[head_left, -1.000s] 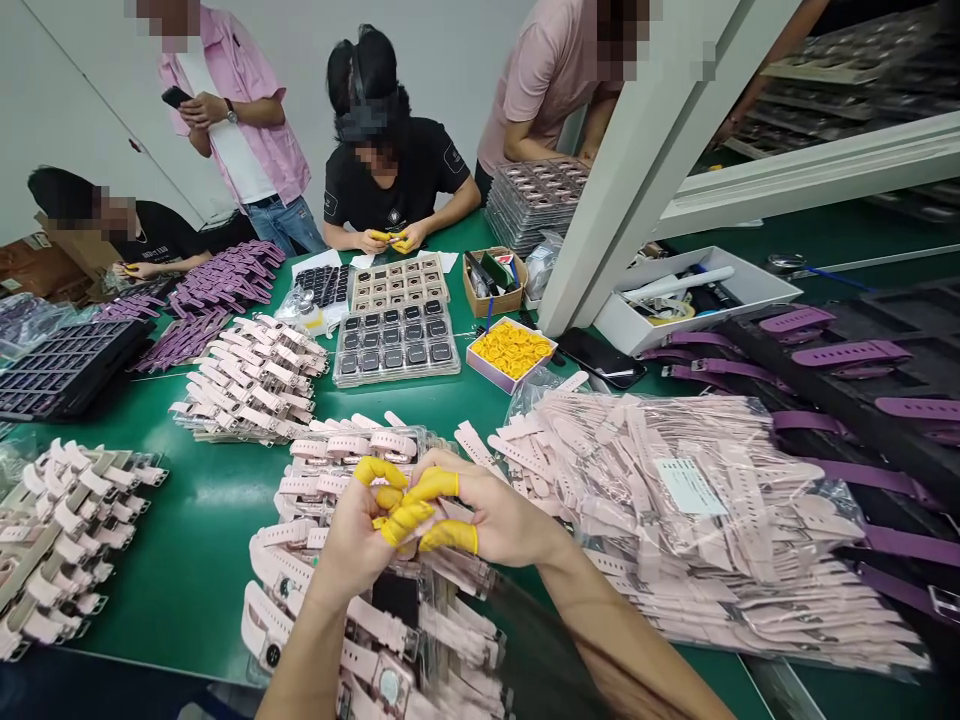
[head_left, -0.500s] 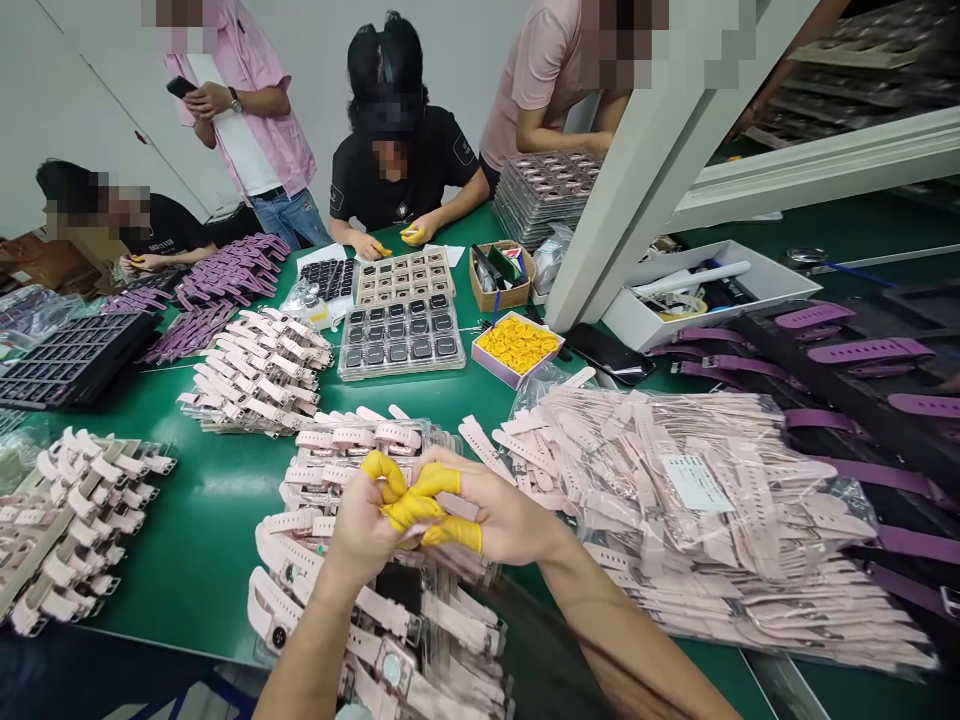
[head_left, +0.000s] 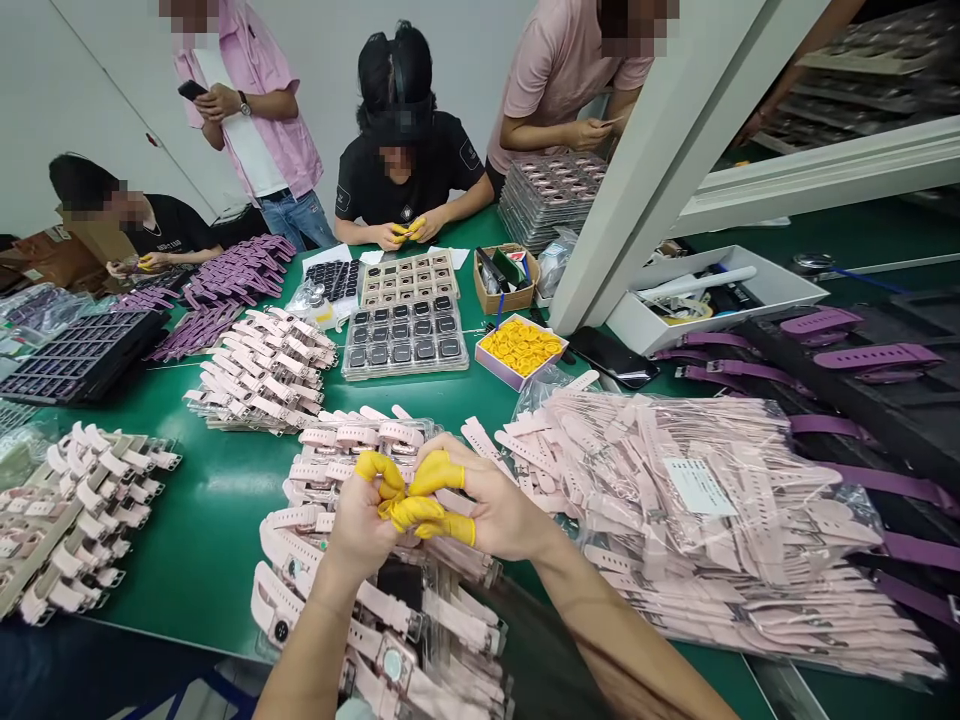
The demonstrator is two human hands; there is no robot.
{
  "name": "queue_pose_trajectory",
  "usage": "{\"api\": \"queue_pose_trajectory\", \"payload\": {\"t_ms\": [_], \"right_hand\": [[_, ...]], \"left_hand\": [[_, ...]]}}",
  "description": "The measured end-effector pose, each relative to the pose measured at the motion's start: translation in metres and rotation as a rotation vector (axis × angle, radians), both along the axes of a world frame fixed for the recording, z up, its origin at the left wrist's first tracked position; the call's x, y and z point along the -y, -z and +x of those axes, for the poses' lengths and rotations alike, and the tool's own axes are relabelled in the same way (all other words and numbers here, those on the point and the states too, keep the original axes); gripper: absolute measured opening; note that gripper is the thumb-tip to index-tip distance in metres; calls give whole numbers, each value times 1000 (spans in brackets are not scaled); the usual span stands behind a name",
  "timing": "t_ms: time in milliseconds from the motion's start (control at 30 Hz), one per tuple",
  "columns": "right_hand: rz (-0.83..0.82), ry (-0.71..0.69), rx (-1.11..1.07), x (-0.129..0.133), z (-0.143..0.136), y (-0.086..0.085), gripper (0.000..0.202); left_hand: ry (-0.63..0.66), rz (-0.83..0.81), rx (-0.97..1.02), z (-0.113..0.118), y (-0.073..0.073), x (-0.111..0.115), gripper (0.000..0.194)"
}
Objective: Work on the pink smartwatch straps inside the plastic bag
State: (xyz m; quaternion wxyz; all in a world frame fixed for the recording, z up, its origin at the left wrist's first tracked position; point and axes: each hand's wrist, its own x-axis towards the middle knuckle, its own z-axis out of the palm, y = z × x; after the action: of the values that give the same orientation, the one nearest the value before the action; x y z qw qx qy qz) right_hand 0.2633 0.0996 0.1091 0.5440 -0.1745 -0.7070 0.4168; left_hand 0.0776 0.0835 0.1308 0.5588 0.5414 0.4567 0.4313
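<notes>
My left hand (head_left: 365,520) and my right hand (head_left: 499,505) meet over a tray stack of pale pink watches (head_left: 375,625). Yellow finger cots (head_left: 448,470) cover several fingertips on both. The fingers of each hand are bent and pressed together at one spot; whatever sits between them is hidden by the cots. Beneath my wrists, watches with pink straps and small round sensor backs lie in clear trays. Right of my right hand is a clear bag of loose pink straps (head_left: 637,480) with a white label (head_left: 700,486).
Beyond my hands stand a box of yellow finger cots (head_left: 523,347), a tray of dark watch faces (head_left: 405,340) and a phone (head_left: 611,357). More pink watches (head_left: 262,370) are stacked left. A white post (head_left: 645,170) rises at right. Several people work or stand across the table.
My hands stay together, with a slight shift of the fingers. Across the table, a co-worker's hands have come together. The person at right has lifted a hand with something thin in it.
</notes>
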Motion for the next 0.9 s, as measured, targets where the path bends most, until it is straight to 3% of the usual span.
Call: {"api": "queue_pose_trajectory", "payload": {"t_ms": [167, 300, 367, 567, 633, 767, 900], "right_hand": [[147, 66, 160, 1, -5, 2, 16], [86, 76, 158, 7, -5, -2, 27], [63, 80, 180, 11, -1, -6, 28], [110, 69, 471, 26, 9, -20, 14], [51, 0, 617, 33, 7, -23, 9], [10, -146, 909, 43, -5, -27, 12], [10, -126, 1086, 44, -18, -26, 16]], "left_hand": [[-30, 38, -246, -7, 0, -5, 53], [129, 12, 15, -14, -21, -6, 46], [243, 5, 30, -19, -32, -2, 42], [346, 117, -341, -31, -51, 23, 43], [313, 186, -423, -45, -54, 32, 47], [177, 225, -706, -96, -50, 48, 23], [252, 223, -1031, -135, -36, 58, 28]]}}
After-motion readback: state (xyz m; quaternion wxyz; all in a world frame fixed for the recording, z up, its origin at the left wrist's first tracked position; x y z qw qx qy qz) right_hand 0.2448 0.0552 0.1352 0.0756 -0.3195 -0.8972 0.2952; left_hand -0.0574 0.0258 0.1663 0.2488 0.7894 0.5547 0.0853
